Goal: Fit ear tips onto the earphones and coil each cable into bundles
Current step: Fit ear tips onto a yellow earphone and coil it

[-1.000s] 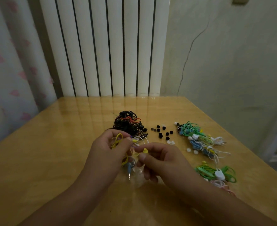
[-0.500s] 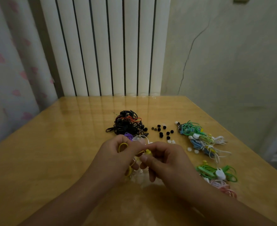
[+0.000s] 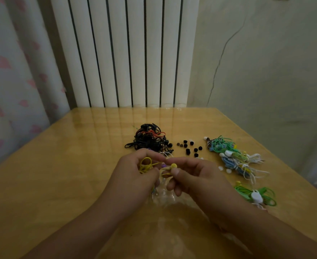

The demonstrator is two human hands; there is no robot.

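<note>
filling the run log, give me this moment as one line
left hand: holds yellow cable | right hand: pinches yellow earbud | black ear tips: loose on table

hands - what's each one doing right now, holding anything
Left hand: closed on the yellow cable.
Right hand: pinching the yellow earbud between thumb and fingers.

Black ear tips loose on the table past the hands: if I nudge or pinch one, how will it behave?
The black ear tips look small and rounded, so a nudge would probably roll or scatter them across the glossy table. They lie close together, so pinching one may knock its neighbours. They are probably soft and very light, though that cannot be confirmed from here.
</note>
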